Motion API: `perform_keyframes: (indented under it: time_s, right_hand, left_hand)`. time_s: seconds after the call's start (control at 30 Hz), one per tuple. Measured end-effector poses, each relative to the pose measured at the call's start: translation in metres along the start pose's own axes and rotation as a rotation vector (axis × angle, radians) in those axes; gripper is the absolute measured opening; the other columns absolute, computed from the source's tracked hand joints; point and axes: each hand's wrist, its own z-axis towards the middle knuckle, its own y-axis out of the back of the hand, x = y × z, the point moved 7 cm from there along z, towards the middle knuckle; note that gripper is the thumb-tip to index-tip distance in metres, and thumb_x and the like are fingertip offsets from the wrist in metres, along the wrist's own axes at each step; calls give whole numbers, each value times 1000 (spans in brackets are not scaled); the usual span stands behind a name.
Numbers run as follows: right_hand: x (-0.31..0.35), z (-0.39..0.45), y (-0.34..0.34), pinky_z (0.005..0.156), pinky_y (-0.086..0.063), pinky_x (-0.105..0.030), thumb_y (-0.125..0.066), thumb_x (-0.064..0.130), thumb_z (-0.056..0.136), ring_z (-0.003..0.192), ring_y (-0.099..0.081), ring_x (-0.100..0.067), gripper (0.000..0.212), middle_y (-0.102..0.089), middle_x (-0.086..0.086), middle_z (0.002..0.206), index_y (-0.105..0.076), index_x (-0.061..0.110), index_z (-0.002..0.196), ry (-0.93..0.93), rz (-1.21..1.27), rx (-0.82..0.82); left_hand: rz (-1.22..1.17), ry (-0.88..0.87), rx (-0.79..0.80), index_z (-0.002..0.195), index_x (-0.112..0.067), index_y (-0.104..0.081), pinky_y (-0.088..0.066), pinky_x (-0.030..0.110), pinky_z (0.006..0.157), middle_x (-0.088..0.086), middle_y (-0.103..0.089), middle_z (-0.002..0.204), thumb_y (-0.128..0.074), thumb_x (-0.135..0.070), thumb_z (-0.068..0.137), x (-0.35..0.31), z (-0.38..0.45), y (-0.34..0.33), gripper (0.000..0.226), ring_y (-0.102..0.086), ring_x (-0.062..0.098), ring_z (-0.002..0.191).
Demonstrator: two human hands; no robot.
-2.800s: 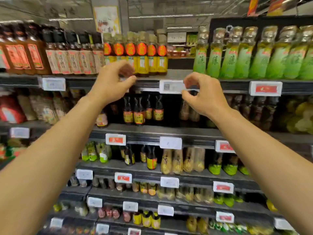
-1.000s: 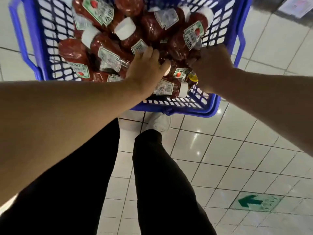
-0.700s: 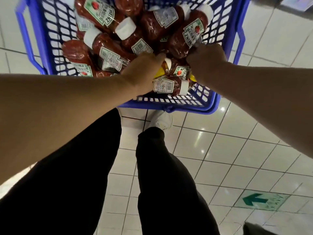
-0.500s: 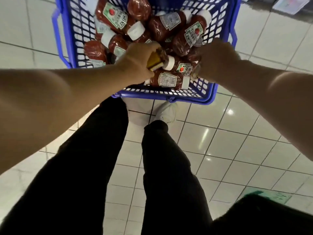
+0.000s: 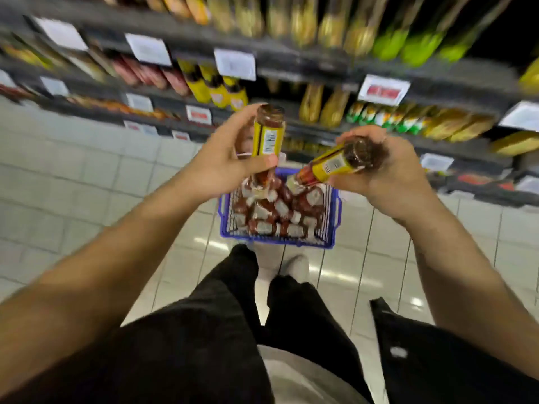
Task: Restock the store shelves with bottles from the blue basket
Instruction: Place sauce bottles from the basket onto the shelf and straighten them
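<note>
Two yellow-labelled sauce bottles are up out of the blue basket [image 5: 278, 242], one in each hand. The left bottle [image 5: 267, 135] stands nearly upright, bottom end uppermost (it looks inverted), thumb and fingers of the left hand [image 5: 224, 167] wrapped round its lower part. The right bottle [image 5: 335, 164] lies slanted, its long axis running down-left from the right hand [image 5: 388, 173] clasping its dark end. The shelves [image 5: 291, 62] lie beyond both hands, blurred; neither looks clearly nearer.

- Blue basket [image 5: 332, 217], with red bottles [image 5: 264, 212] wearing white labels
- Two dark bottles [image 5: 267, 135] with yellow labels (each has a white barcode patch)
- Black trousers [image 5: 204, 330], pale tiled floor [image 5: 73, 176]
</note>
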Motion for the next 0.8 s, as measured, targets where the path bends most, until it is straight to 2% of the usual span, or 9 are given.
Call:
perform_keyframes:
  time_s: [0.1,0.17,0.3,0.43,0.47,0.53,0.6,0.7,0.8]
  right_hand:
    - [92,17,7,79,-54,-22,-88,9,59,85,-67,-1,55,-73,19,89,-65,26,105,89,131,-26]
    - [150,31,7,72,-58,-26,-84,2,60,78,-70,-5,54,-75,13,85,-63,21,106,151,218,-3]
    - [259,54,-1,76,-61,-34,-77,-4,63,81,-70,-14,52,-75,0,90,-62,14,109,274,292,77]
    - [336,78,-15,81,-58,-35,-71,2,72,93,-71,-19,49,-76,-3,101,-64,14,119,363,329,66]
    - [351,83,-20,85,-58,-41,-71,5,76,97,-71,-22,46,-75,-3,104,-64,18,119,390,323,62]
    - [382,91,-31,90,-52,-68,-74,12,83,106,-72,-33,40,-74,-5,110,-65,25,120,444,309,72]
    - [414,99,-42,82,-45,-83,-79,23,86,107,-71,-42,39,-72,-6,112,-65,28,122,500,307,80]
    - [462,108,-57,79,-51,-77,-77,33,86,106,-71,-42,45,-71,-6,115,-61,27,128,581,311,26]
    - [503,115,-68,79,-61,-57,-71,38,89,109,-71,-38,55,-70,-14,121,-53,22,138,623,315,-25]
  left_hand:
    - [-33,-81,0,146,2,-37,-52,27,91,-2,-65,109,-72,9,86,-84,-7,38,70,-64,10,96]
    - [-41,-146,-35,145,4,-36,-51,24,90,-6,-65,106,-69,15,85,-137,-8,68,69,-63,4,93]
    - [4,-322,-84,143,-2,-41,-51,27,95,3,-65,120,-71,11,85,-234,-8,130,66,-66,10,104]
    - [-1,-496,-131,135,-20,-50,-51,30,97,-8,-69,117,-77,-5,85,-307,-2,199,59,-67,10,107]
    - [0,-544,-141,134,-25,-52,-51,32,98,-9,-69,118,-79,-12,84,-323,-2,214,59,-66,11,109]
    - [-14,-630,-146,135,-25,-51,-51,37,101,-5,-68,121,-79,-20,83,-353,0,245,60,-66,16,112]
    - [-45,-708,-125,139,-16,-47,-52,41,101,2,-67,123,-76,-18,84,-378,3,273,63,-67,28,113]
    - [-89,-782,-78,143,-6,-40,-53,47,101,11,-68,121,-73,-14,86,-407,9,309,66,-67,40,112]
    - [-160,-819,-17,142,-10,-42,-53,51,100,13,-69,123,-72,-13,87,-434,13,339,63,-67,39,112]
